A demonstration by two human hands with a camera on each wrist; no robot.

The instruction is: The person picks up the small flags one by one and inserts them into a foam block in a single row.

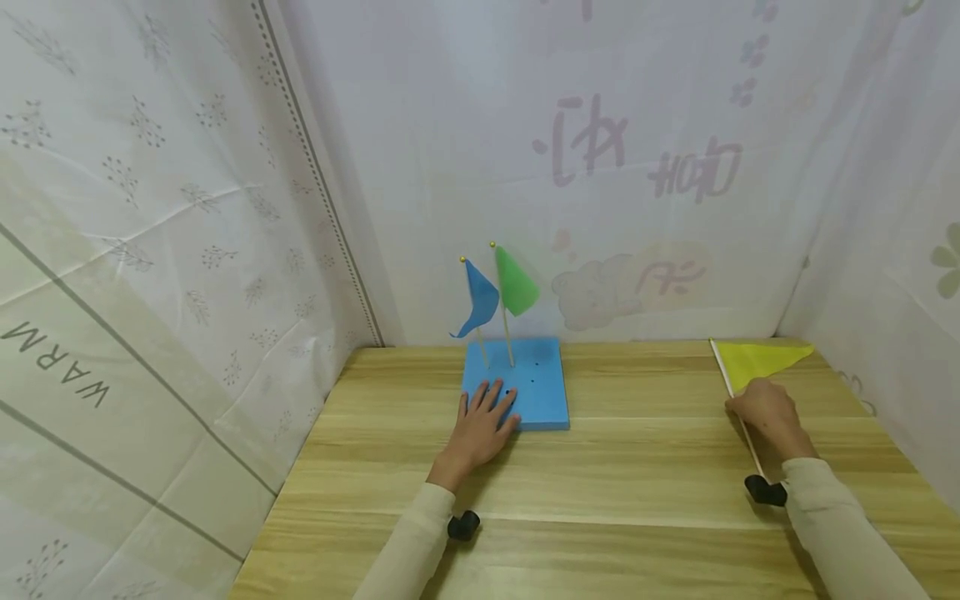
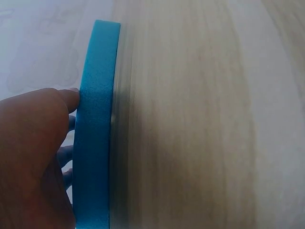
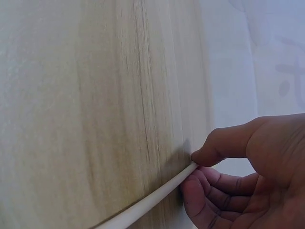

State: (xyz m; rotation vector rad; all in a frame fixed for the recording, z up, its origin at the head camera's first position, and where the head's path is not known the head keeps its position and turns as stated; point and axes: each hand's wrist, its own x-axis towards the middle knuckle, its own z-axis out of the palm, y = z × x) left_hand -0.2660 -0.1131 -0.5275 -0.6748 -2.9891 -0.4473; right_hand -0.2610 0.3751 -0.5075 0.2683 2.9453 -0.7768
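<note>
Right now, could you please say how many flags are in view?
3: the blue flag and green flag stand in the blue board; the yellow flag is on the right, its stick in the right hand.

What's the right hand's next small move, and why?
Probably lift the yellow flag and bring it toward the blue board. The right hand already pinches its stick, the left hand rests on the board, the blue flag and green flag stand upright there, and a bare hole shows beside them.
</note>
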